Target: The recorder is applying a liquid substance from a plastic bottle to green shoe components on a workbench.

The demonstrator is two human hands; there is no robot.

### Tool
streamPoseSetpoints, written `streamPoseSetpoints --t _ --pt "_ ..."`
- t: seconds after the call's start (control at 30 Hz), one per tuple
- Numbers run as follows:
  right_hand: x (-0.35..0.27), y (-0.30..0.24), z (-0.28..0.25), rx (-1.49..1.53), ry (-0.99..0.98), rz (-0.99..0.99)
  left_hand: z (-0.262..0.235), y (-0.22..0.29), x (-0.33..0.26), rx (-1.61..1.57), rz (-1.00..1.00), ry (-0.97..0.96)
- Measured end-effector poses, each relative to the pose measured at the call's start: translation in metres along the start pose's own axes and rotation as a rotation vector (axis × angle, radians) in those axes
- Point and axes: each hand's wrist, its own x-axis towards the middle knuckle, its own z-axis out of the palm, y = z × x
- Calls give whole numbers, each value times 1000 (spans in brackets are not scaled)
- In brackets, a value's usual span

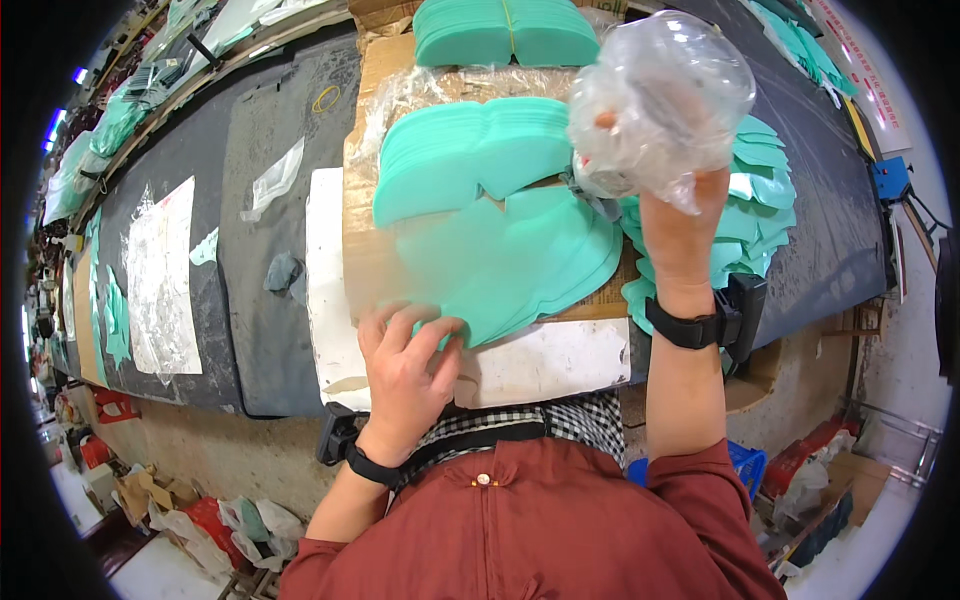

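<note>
My left hand (408,360) is at the near edge of a fan of pale green, thin, rounded sheets (520,255). Its fingers are bent and apart, with the tips against the sheet edge. Just beyond the fingers the green is smeared by motion. My right hand (695,190) is raised over the right side, closed on a clear plastic bottle (660,95) with crumpled walls. The bottle hides most of the fingers. Behind the fan stands a neat green stack (470,150), and a looser green pile (765,205) lies beneath and beside my right wrist.
Cardboard (362,240) and a white board (545,360) lie under the sheets. Farther back is another green stack (505,30) with a band around it. On the dark table to the left are a plastic-covered white sheet (162,285), a grey scrap (283,270) and a yellow loop (326,98).
</note>
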Motion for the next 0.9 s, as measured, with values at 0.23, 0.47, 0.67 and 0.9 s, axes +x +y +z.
streamPoseSetpoints --t 0.23,0.47,0.67,0.9 --pt "-33 5 -11 641 -4 317 -3 -9 -6 -89 -9 -23" --pt "-108 -63 12 148 -104 257 -24 -45 -18 -114 -71 156" --pt "-124 -122 62 226 -396 -61 -65 -71 -35 -192 -313 272" --pt "-121 -123 83 566 -439 163 -75 -84 -59 -476 -541 440"
